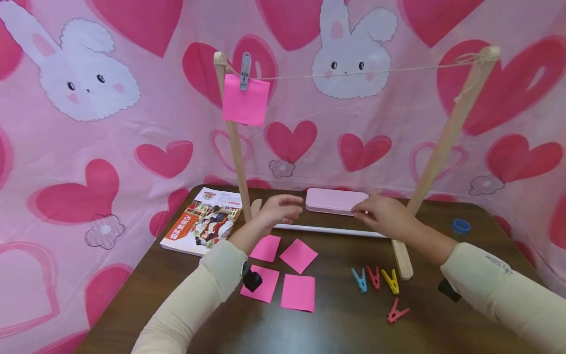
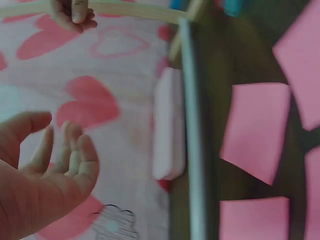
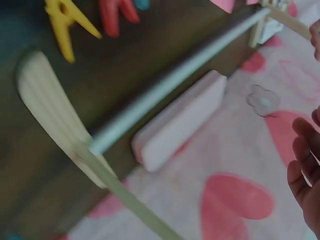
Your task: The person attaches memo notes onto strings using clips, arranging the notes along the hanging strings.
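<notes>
L hand (image 1: 279, 211) & R hand (image 1: 385, 211) hover nr the bar (image 1: 327, 230), both empty, fingers loosely bent. Prob. between hangs: 1 hung note (image 1: 245, 102) on string (image 1: 305, 77) above bar, 4 loose notes (image 1: 298, 292) this side. Next likely calls for loose note + pegs (image 1: 393, 286), nr bar's R end.

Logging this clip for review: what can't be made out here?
Head view: part of the lower-left pink note, behind the black wrist camera.
Head view: the book, its finer print too small to read.
Head view: the inside of the pink case, which is closed.
Right wrist view: much of the right hand, cut off by the right edge.
</notes>
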The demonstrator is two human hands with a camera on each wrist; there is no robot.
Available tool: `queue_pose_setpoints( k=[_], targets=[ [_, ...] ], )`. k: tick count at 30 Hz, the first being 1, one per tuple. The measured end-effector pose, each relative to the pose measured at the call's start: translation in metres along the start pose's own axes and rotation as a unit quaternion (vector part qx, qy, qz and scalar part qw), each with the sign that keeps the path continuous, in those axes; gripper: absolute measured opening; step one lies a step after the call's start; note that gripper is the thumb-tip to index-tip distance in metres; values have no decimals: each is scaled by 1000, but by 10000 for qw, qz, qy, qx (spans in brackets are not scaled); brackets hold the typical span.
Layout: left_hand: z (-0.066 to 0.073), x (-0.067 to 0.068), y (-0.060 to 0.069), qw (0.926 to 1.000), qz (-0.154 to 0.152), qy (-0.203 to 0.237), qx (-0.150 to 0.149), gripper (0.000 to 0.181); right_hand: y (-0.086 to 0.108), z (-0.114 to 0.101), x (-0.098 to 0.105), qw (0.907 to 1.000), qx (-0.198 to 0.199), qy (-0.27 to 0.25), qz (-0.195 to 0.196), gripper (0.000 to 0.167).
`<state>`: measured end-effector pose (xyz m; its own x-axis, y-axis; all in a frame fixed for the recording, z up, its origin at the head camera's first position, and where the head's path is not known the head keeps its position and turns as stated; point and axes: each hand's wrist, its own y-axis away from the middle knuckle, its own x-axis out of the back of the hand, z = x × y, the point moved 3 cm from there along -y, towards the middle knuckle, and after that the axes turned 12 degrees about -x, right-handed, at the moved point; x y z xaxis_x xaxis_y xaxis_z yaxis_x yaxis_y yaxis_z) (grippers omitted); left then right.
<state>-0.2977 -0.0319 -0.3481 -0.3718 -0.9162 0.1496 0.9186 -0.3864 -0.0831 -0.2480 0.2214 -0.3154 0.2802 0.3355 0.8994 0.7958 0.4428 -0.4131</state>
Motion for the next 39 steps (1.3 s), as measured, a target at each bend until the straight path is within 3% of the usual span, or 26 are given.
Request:
queue_pose_setpoints(
  k=[2,4,6,9,10,12,14,17,19,23,26,29,32,36,39],
  targets=[
    [-13,-4,3,9975,-379,-599,62,31,8,3,-12,9998,-125,-41,-172,10],
    [-26,-8,6,9846,-842,-1530,-8,30,16,6,-24,9990,-235,-79,-377,9],
    [-38,-13,9,9573,-1196,-2630,-70,30,24,8,-36,9964,-418,-74,-738,9],
    [-53,-20,14,8955,-1475,-4199,-47,34,33,9,-52,9885,-643,103,-1362,11],
    [-57,-22,16,8776,-1512,-4548,71,37,37,10,-57,9849,-741,174,-1555,12],
    [-64,-26,18,8505,-1496,-5030,342,45,42,11,-65,9787,-860,302,-1842,15],
    [-70,-29,19,8323,-1425,-5330,537,54,47,11,-72,9727,-1061,360,-2032,20],
    [-79,-34,20,8114,-1327,-5652,682,69,54,10,-81,9618,-1453,407,-2285,29],
    [-85,-36,19,8012,-1271,-5807,692,77,58,8,-86,9511,-1809,451,-2462,36],
    [-92,-41,16,7902,-1131,-5982,701,85,62,4,-91,9324,-2344,744,-2649,49],
    [-92,-45,14,7883,-1011,-6025,734,87,62,3,-96,9220,-2549,1032,-2725,58],
    [-90,-47,14,7925,-922,-5985,730,86,62,3,-99,9153,-2678,1160,-2777,63],
    [-87,-47,17,8105,-810,-5756,714,86,63,1,-101,9150,-2706,1172,-2755,63],
    [-86,-49,20,8359,-670,-5414,607,83,64,-1,-105,9212,-2628,1063,-2664,58],
    [-87,-51,20,8496,-631,-5211,508,77,64,-2,-107,9259,-2571,970,-2593,53]
  ],
)
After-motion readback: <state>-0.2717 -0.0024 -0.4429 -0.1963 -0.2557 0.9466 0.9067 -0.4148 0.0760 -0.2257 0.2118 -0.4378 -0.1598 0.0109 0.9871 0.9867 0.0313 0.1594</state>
